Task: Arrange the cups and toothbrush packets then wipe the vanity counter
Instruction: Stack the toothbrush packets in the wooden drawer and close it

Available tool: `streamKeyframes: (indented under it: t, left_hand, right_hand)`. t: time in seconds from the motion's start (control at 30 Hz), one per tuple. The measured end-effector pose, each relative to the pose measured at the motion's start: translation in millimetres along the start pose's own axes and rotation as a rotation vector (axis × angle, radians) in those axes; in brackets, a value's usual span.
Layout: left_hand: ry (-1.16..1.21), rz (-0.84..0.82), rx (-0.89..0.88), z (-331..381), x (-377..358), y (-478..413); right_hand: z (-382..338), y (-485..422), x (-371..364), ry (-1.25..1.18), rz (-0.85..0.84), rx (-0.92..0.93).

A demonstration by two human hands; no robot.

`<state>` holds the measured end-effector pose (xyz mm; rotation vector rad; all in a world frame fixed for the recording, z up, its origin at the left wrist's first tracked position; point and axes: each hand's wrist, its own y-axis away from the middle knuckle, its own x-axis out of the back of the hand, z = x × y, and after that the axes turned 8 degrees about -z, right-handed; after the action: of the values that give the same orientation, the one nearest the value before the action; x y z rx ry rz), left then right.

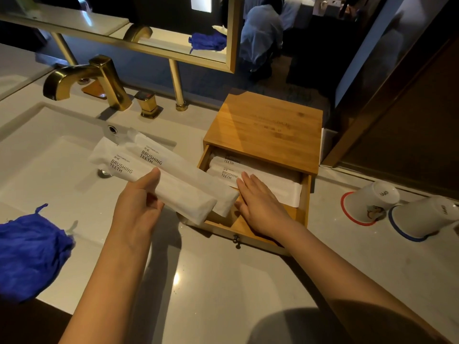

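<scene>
Far left, a crumpled blue cloth (pixel 29 252) sits on the near edge of the counter (pixel 211 281), right by the sink (pixel 49 170); the gold faucet (pixel 82 80) stands behind the basin. The left hand (pixel 139 207) reaches in palm-up-ish over the sink's right rim, fingers (pixel 154 177) wrapped around two toothbrush packets (pixel 173 180), which angle from far left over the basin down to the drawer's front corner. The right hand (pixel 260 207) lies flat and spread inside the open drawer (pixel 248 232) of the wooden box (pixel 268 130), fingers loose, gripping nothing, tips touching one of two more packets in the drawer (pixel 260 180). So four packets total. Right of the box, two white cups (pixel 397 207) stand upside down, just beside each other, one red-rimmed, one blue. There's plenty of bare counter near the camera between the arms, and the drawer's near left part is open wood.
</scene>
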<state>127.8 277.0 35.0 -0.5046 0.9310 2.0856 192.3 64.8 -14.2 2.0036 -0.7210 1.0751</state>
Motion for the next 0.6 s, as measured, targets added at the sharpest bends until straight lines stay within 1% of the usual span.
streamKeyframes:
  t: [0.1, 0.23, 0.27, 0.37, 0.43, 0.5, 0.57, 0.6]
  left_hand:
    - [-0.014, -0.029, 0.022, -3.0, -5.5, 4.3]
    - [-0.062, -0.062, 0.057, -13.4, -12.4, 13.0]
    - [-0.073, -0.068, 0.069, -16.8, -14.1, 14.7]
    - [-0.053, -0.081, 0.113, -21.6, -18.9, 17.4]
    - [-0.036, -0.089, 0.130, -21.1, -20.9, 17.4]
    - [-0.047, -0.090, 0.126, -19.5, -20.1, 17.2]
    - [-0.093, -0.097, 0.111, -19.1, -18.9, 18.5]
    - [-0.130, -0.098, 0.104, -20.1, -19.3, 19.9]
  right_hand:
    - [2.1, -3.0, 0.1, -0.021, -0.036, 0.009]
    - [3.8, -2.3, 1.6, -0.143, -0.072, 0.030]
    - [1.0, 0.3, 6.1, -0.240, -0.059, 0.037]
    - [-12.4, 12.2, 28.0, -0.694, 0.042, 0.065]
    - [-17.4, 18.6, 40.2, -0.764, 0.069, 0.082]
    - [-17.0, 20.7, 49.9, -0.879, 0.044, 0.044]
    - [-15.8, 22.2, 59.7, -1.077, -0.030, -0.009]
    - [-15.8, 23.6, 64.2, -1.118, -0.069, -0.010]
